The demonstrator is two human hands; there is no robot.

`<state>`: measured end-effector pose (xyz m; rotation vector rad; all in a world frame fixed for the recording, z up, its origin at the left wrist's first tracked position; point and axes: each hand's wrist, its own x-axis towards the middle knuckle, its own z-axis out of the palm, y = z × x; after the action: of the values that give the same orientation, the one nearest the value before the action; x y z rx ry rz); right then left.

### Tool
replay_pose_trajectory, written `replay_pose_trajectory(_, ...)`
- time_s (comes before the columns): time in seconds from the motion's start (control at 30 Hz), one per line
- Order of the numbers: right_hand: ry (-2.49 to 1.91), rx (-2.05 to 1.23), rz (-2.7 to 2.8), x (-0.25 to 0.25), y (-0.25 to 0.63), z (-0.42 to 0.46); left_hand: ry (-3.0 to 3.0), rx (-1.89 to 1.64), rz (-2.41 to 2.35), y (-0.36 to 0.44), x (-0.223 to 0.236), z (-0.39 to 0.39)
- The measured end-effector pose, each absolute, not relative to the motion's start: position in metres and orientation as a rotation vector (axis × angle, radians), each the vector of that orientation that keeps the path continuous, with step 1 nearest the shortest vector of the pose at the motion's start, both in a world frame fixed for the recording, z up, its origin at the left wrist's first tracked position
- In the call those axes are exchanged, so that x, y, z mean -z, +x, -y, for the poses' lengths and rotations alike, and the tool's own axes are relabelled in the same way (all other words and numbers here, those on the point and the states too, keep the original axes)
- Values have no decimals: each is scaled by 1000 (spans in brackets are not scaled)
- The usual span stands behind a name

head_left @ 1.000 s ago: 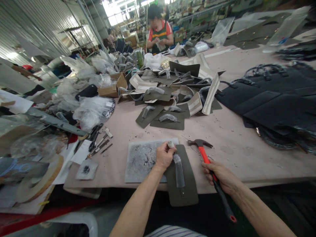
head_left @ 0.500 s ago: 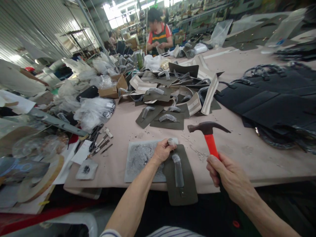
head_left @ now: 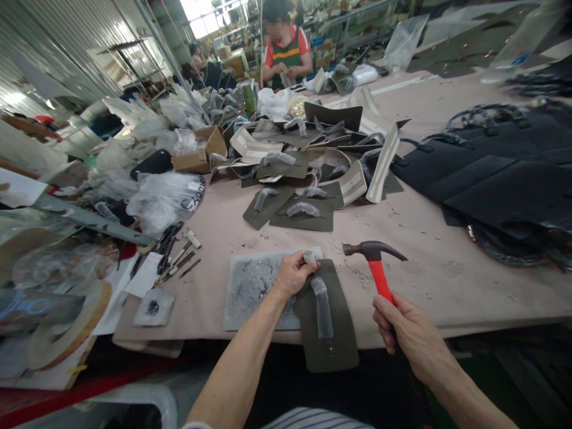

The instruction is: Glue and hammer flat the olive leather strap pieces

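The left hand [head_left: 292, 275] is closed around a small white cylinder punch [head_left: 308, 257] and holds it upright on the top end of an olive leather piece [head_left: 328, 333]. This piece lies at the near edge of the bench [head_left: 429, 280], with its lower end hanging over the edge. A strap wrapped in clear plastic [head_left: 322, 307] runs along its middle. Just left of the piece, under the left hand, lies a grey scarred cutting pad [head_left: 250, 289].

The right hand [head_left: 411, 333] grips the red handle of a hammer [head_left: 374, 253]. The hammer head is in the air, to the right of the punch and apart from it.

Toward the middle of the bench is a pile of similar olive pieces [head_left: 304, 179]. Black bags [head_left: 496, 179] lie at the right side. Scissors and small tools [head_left: 172, 250] lie near the left edge. Another person [head_left: 286, 50] works at the far end.
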<state>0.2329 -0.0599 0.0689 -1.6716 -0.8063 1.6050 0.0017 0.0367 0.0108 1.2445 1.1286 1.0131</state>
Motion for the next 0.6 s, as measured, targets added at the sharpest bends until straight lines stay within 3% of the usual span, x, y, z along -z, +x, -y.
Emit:
replay_pose_trajectory(0.43, -1664, -1529, 1009, -85, 234, 47, 1272, -1180, -1379, 22, -6, -19)
replay_pose_trajectory(0.6, -1709, -1143, 1529, -109, 240, 36, 1485, -1138, -1412, 19, -8, -15)
